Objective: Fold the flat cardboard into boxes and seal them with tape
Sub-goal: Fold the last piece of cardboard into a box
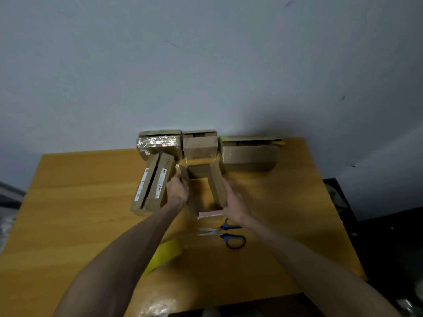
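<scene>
On the wooden tabletop (68, 213), left of centre, lies a labelled cardboard box (148, 186); a yellow tape roll (166, 253) sits lower down, partly hidden by the left forearm. The left hand (177, 192) pinches the left flap of the open cardboard box (202, 193) at mid-frame, and the right hand (234, 202) grasps its right wall. Blue-handled scissors (226, 234) lie just below. Three sealed boxes (249, 154) line the wall behind.
</scene>
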